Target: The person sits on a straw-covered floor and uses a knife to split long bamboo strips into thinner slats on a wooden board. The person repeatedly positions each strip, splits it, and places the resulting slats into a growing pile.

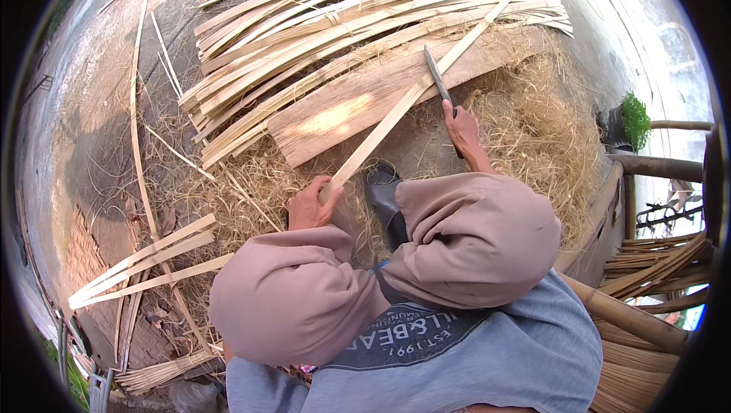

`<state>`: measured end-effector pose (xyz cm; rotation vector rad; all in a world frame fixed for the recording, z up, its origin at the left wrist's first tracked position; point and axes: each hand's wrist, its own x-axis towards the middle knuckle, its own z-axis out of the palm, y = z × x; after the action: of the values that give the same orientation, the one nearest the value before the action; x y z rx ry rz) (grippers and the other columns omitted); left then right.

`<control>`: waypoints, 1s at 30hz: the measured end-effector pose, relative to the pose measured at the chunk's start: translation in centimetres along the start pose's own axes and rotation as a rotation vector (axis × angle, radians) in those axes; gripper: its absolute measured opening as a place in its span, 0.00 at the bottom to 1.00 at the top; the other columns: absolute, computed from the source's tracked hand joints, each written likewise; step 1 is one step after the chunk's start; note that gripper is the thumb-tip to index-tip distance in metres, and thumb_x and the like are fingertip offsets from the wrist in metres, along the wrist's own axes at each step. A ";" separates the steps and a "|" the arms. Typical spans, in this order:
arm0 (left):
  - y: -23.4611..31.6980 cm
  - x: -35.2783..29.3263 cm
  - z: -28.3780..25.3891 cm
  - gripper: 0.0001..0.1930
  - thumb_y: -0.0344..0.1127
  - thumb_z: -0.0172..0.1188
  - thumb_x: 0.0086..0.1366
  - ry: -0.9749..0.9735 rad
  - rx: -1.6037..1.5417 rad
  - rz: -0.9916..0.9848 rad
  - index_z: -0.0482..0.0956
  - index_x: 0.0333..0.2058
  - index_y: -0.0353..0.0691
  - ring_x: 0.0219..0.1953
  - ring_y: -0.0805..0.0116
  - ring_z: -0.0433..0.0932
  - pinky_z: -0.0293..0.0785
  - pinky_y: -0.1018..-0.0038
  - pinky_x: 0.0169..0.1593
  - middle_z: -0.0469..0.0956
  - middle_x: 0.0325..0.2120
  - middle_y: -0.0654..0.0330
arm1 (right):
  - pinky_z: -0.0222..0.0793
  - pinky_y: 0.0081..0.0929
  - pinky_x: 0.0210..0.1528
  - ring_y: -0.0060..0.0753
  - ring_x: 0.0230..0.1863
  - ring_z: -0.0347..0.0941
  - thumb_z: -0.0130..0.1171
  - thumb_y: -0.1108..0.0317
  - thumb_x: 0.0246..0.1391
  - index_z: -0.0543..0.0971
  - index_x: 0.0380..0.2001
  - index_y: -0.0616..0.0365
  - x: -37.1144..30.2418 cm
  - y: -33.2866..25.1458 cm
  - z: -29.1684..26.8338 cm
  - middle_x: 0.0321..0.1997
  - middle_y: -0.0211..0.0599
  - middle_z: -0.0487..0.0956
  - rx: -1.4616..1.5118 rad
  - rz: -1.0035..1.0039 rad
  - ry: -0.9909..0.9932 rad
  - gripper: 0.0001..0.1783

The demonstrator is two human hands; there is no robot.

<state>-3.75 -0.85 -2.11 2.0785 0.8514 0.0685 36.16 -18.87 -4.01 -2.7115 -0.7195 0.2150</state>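
The left hand [308, 205] has its fingers closed round the near end of a pale wooden strip [386, 123], just left of the frame's centre; the right hand [462, 133], right of centre, grips the handle of a knife [436, 70], whose blade lies across that strip. The strip slants to the upper right over a brown plank [327, 127]. A hard spot in the grain could make the blade jump or bite too deep, splitting the strip; a slip toward the lower left would threaten the left fingers. The far end rests over bundled strips [320, 36], so it could skid or roll if poorly supported. Loose shavings [552, 127] at right might hide a dropped knife.
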 end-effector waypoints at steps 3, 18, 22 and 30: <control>-0.6 3.2 -0.1 0.24 0.56 0.57 0.74 -0.371 -0.501 -0.309 0.83 0.41 0.37 0.25 0.67 0.76 0.70 0.70 0.32 0.79 0.22 0.59 | 0.75 0.50 0.39 0.59 0.34 0.81 0.47 0.34 0.69 0.79 0.30 0.66 -3.3 -3.0 2.5 0.26 0.62 0.80 0.250 0.051 -0.198 0.39; -1.3 0.2 -0.6 0.28 0.56 0.53 0.78 -0.129 -0.359 -0.236 0.76 0.25 0.38 0.19 0.79 0.62 0.56 0.77 0.25 0.65 0.15 0.71 | 0.71 0.46 0.27 0.49 0.20 0.76 0.52 0.32 0.66 0.74 0.20 0.65 -9.0 -5.5 0.7 0.16 0.54 0.75 0.100 -0.592 -0.282 0.41; -2.0 -0.4 -0.9 0.29 0.56 0.53 0.78 -0.147 -0.417 -0.302 0.76 0.24 0.38 0.20 0.80 0.63 0.56 0.78 0.25 0.65 0.15 0.71 | 0.74 0.51 0.32 0.63 0.25 0.78 0.54 0.32 0.64 0.76 0.23 0.63 -2.2 -4.4 -1.0 0.18 0.59 0.77 0.315 0.034 -0.241 0.39; -5.6 -6.2 -5.3 0.28 0.56 0.52 0.78 -0.240 -0.390 -0.448 0.77 0.25 0.40 0.20 0.78 0.65 0.60 0.74 0.24 0.70 0.16 0.68 | 0.74 0.54 0.36 0.62 0.27 0.79 0.49 0.29 0.65 0.77 0.24 0.63 1.9 1.1 -1.6 0.18 0.56 0.77 0.293 0.072 -0.169 0.42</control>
<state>-13.35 1.36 -1.37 1.4654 1.0400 -0.2348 38.63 -19.24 -3.03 -2.4609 -0.5833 0.5290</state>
